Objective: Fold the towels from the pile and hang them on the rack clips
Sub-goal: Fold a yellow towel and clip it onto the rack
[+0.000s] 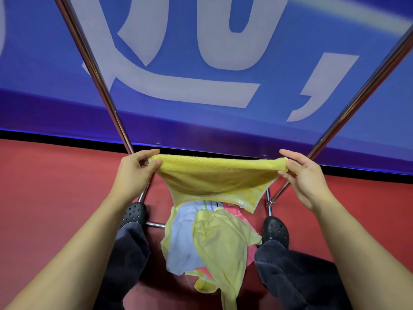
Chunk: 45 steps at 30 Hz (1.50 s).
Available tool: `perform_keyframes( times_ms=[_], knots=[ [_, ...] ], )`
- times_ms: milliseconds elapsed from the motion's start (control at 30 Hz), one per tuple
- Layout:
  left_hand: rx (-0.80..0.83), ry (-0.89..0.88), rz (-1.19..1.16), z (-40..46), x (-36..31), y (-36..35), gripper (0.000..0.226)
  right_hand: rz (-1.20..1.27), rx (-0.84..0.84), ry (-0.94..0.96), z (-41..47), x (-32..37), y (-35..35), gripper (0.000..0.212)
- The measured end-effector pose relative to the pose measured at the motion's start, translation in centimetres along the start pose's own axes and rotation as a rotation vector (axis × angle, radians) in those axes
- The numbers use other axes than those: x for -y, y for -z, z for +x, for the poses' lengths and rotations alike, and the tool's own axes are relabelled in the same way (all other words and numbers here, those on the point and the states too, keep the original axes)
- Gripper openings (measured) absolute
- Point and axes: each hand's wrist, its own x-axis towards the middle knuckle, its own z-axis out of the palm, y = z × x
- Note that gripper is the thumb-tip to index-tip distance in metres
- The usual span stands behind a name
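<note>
A yellow towel (214, 175) hangs stretched across the middle of the frame, held up by its top edge between two hands. The left hand (134, 171) pinches the towel's left corner between thumb and curled fingers, at centre left. The right hand (306, 175) pinches the right corner with thumb and fingertips, its other fingers loosely extended, at centre right. The top edge runs nearly level between them and sags a little in the middle; the cloth below narrows toward its lower hem, which shows a paler patterned border.

Directly under the towel, in the lower middle of the frame, lies the pile (207, 240) on the red floor (44, 186): pale yellow, white and pink cloths heaped together between the person's legs in dark trousers. Two black perforated shoes (134, 213) sit either side of the pile.

The rack (96, 74) shows as chrome tubes slanting up from the floor toward the upper left and upper right corners, with a low crossbar behind the pile. No clips can be made out. Behind everything, a blue banner (201, 119) with large white lettering fills the upper half.
</note>
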Motion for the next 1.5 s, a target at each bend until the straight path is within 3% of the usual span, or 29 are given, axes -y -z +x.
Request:
perform_keyframes(
  times_ms=[300,433,533,733,867,967,1067,1233,1367,1500],
  knots=[
    [0.038,-0.009,0.204,-0.4,-0.5,0.1,0.028,-0.169,0.003,0.040,0.1,-0.7,0.6,0.028],
    [0.038,-0.015,0.279,-0.5,-0.8,0.1,0.031,-0.437,0.041,0.022,0.1,-0.8,1.1,0.038],
    [0.073,-0.031,0.328,-0.7,-1.1,0.2,0.033,-0.660,-0.004,0.069,0.3,-1.0,1.1,0.029],
    [0.092,-0.081,0.414,-0.6,-1.1,0.1,0.014,-0.889,-0.112,0.171,-0.3,-0.1,0.7,0.007],
    [0.082,-0.070,0.420,-0.4,-0.7,0.4,0.007,-0.945,-0.070,0.141,-0.4,-0.3,0.5,0.010],
    [0.067,-0.084,0.292,-0.2,-0.2,0.7,0.007,-0.841,0.003,0.147,-0.5,-0.1,0.9,0.010],
    [0.047,0.027,0.053,-0.1,-0.4,1.1,0.008,-0.514,0.059,0.084,-1.2,0.4,0.7,0.009],
    [-0.073,0.187,-0.376,-0.3,-0.5,1.0,0.017,-0.115,-0.053,-0.034,-1.4,-0.1,-0.7,0.037],
    [-0.167,0.272,-0.480,-0.2,-0.3,0.9,0.012,0.004,-0.117,-0.082,-1.2,-0.6,-1.4,0.039],
    [-0.157,0.321,-0.506,0.0,0.3,0.8,0.014,0.109,-0.106,-0.146,-1.2,-0.8,-1.9,0.025]
  ],
)
